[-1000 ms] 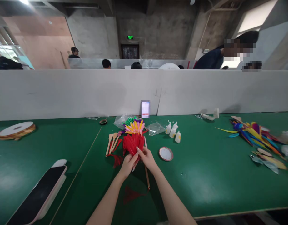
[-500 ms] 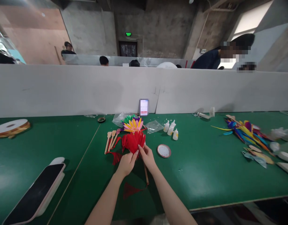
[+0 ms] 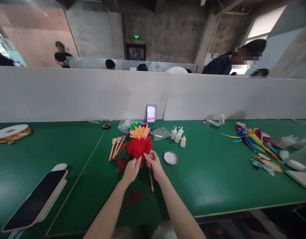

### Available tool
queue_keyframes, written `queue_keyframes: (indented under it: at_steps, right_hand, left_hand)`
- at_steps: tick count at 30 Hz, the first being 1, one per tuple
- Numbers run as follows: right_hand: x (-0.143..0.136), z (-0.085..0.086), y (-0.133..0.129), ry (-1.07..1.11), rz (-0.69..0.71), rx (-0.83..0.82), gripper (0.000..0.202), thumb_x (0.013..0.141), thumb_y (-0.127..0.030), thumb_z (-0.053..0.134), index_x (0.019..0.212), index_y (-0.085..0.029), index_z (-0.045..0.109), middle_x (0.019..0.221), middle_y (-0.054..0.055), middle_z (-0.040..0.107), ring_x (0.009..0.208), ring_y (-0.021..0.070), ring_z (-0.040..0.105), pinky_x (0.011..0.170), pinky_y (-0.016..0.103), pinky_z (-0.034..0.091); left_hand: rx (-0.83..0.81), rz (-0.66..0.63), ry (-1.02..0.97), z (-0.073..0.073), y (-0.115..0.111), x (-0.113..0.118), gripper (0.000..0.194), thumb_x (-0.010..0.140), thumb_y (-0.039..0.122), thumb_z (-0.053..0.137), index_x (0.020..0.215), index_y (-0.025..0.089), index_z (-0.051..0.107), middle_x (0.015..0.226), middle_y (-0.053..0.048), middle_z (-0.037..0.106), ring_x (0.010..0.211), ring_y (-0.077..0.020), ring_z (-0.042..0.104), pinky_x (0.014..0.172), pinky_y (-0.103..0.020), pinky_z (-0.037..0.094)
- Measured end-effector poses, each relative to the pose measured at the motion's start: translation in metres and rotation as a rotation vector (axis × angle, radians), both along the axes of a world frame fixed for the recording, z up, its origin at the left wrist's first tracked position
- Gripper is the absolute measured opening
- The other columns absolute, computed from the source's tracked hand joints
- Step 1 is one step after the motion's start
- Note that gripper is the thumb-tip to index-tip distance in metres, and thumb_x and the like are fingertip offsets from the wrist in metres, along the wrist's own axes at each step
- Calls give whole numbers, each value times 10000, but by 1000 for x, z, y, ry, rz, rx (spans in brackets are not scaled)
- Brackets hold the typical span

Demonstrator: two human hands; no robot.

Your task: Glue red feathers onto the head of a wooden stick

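Observation:
Between my hands is a red feather fan (image 3: 139, 147) with a wooden handle (image 3: 151, 181) pointing toward me. A dark red tassel (image 3: 136, 197) hangs from the handle's end onto the table. My left hand (image 3: 132, 168) pinches the lower left of the red feathers. On their lower right side, my right hand (image 3: 153, 163) has its fingers closed at the base. Just beyond lie pink and yellow feathers (image 3: 139, 132) with green and purple ones behind. Wooden handles (image 3: 113, 149) of other fans and a red tassel (image 3: 121, 165) lie to the left.
White glue bottles (image 3: 178, 135) and a round white lid (image 3: 170, 158) sit to the right. Farther right is a pile of colourful feathers (image 3: 261, 141). Black tape (image 3: 106, 126), a ribbon roll (image 3: 11, 133) and a dark padded board (image 3: 37, 200) are left. A phone (image 3: 151, 113) leans on the partition (image 3: 93, 94).
The view has shifted slightly. My hands stay on the red feather fan, with the fingers a little repositioned at its base. A person in the left background now stands more upright.

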State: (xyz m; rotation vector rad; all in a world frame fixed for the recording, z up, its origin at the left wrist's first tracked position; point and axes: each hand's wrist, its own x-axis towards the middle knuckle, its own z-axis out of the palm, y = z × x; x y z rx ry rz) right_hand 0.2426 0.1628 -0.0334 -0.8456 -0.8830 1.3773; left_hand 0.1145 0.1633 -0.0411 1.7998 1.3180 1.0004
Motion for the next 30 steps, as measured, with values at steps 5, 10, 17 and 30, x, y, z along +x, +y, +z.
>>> queue_keyframes:
  at_steps: [5,10,17,30]
  right_hand:
    - [-3,0,-1,-20,18,-9,360,642,-447,718,780,-174,529,472,-111,399,350,24,284,340,162,197]
    - [-1,-5,2,-65,-69,-26,352,651,-473,702,714,-154,566,409,-96,428,319,41,340,326,181,228]
    - [-1,-9,4,-112,-126,-29,367,648,-490,695,640,-142,580,466,-52,510,357,54,404,366,198,337]
    - [1,-1,5,-120,139,-12,368,635,-483,708,703,-160,545,534,-51,537,425,69,483,360,160,335]
  left_hand:
    - [56,-23,109,0,-3,0,391,904,424,288,716,182,531,476,21,492,446,-141,483,482,-239,306]
    - [90,-10,212,1,-4,1,386,909,390,277,765,165,556,517,-7,541,494,-156,529,507,-242,323]
    - [180,83,278,0,-5,1,383,907,361,291,722,176,571,558,-40,584,539,-173,576,522,-247,335]
    - [-65,167,-290,0,3,1,466,815,568,396,615,168,529,473,19,511,475,-135,497,506,-244,395]
